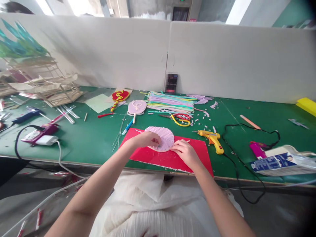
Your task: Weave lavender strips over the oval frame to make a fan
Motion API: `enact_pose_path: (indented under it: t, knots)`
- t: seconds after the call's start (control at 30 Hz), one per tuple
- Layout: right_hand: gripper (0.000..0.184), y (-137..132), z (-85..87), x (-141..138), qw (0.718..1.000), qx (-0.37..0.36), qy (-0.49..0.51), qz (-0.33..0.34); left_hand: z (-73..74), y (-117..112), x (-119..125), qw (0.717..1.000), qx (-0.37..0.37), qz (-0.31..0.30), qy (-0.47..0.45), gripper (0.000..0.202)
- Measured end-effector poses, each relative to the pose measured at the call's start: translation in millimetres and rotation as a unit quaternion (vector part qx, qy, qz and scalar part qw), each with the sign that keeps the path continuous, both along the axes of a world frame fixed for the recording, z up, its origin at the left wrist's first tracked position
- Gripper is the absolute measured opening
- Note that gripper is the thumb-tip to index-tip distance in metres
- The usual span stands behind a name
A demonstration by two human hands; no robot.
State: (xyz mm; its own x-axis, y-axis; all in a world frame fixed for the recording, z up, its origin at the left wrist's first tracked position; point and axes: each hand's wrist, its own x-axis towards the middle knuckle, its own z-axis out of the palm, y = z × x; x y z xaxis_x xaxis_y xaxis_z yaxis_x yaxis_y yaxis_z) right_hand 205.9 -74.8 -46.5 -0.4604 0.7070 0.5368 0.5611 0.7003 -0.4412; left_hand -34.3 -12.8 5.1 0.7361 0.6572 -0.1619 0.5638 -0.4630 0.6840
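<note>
A round lilac piece [165,133], covered in side-by-side fuzzy strips that look like pipe cleaners, lies on a red board [148,158]. My left hand [150,139] rests over its left part with fingers curled together; what they hold, if anything, is too small to make out. On the piece's right edge, the thumb and fingers of my right hand [184,150] are closed in a pinch. A yellow hot glue gun [211,138] lies to the right of the board. Scissors with red and yellow handles [181,120] lie just behind it.
Behind the board lie a bundle of pastel pipe cleaners [170,103], a lilac fan shape [137,107] and a red-and-yellow one [120,96]. A power strip [44,135] stands at left, a blue-and-white box [283,163] at right. Black cable [237,174] loops over the table edge.
</note>
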Motion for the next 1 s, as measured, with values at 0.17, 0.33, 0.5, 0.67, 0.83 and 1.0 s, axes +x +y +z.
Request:
enact_pose_path:
  t: [0.17,0.33,0.5,0.67,0.83,1.0]
  knots:
    - [0.016,0,-1.6,0,1.000,-0.007,0.000,-0.001,1.2,11,1,0.997,-0.039,-0.069,0.025,0.020]
    - [0.015,0,-1.1,0,1.000,-0.009,0.003,-0.002,-4.0,-2,-11,0.995,0.002,-0.081,-0.057,0.022]
    - [0.016,0,-0.1,0,1.000,-0.008,0.006,-0.001,-9.9,-14,-14,0.993,0.054,-0.052,-0.087,0.016]
    - [0.016,0,-0.1,0,1.000,-0.007,0.005,0.000,-13.6,-16,-16,0.989,0.088,-0.050,-0.105,0.015]
    - [0.016,0,-0.3,0,1.000,-0.005,0.007,0.002,-16.0,-18,-17,0.990,0.092,-0.046,-0.100,0.015]
    - [0.016,1,-0.2,0,1.000,-0.003,0.010,0.006,-13.9,-16,-16,0.992,0.072,-0.049,-0.093,0.014]
